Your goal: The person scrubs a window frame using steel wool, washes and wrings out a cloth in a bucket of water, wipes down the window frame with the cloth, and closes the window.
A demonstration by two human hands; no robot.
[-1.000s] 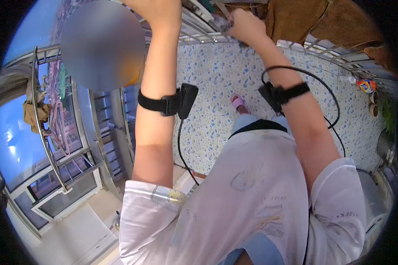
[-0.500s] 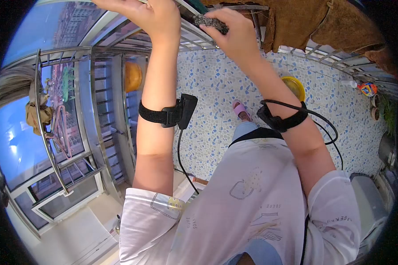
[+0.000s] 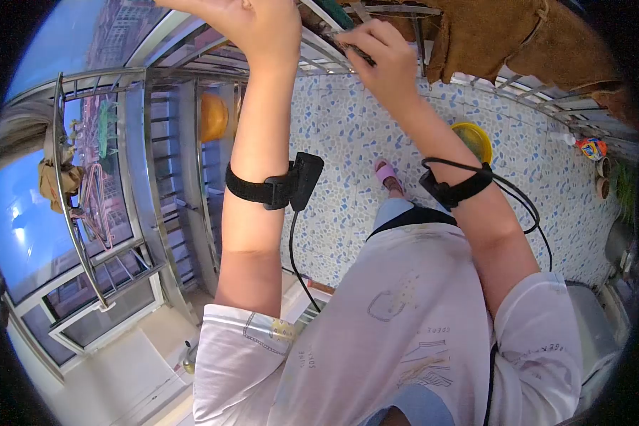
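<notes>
The dark pad (image 3: 363, 55) is up near the top of my view, mostly hidden by the fingers around it, beside the metal window railing (image 3: 323, 48). My right hand (image 3: 359, 48) holds it, thumb and fingers bent in a narrow pinch; I cannot tell whether the pad touches the bars. Just above my fingertips runs a dark green strip (image 3: 339, 14), and to the right a brown cloth (image 3: 500, 39) hangs in ragged folds over more bars. My left hand (image 3: 252, 20) is raised farther left, partly cut off by the top edge, so I cannot tell whether it grips anything. A black strap with a small box sits on each of my forearms, a cable trailing from each. Below, the blue-and-white speckled floor (image 3: 334, 142) spreads out, with a yellow basin (image 3: 484, 135) partly behind my right forearm and my pink slipper (image 3: 385, 172) showing beyond my shirt. Off to the left, an orange tub (image 3: 214, 117) stands behind bars, and pink hangers (image 3: 98, 206) dangle by the window.
</notes>
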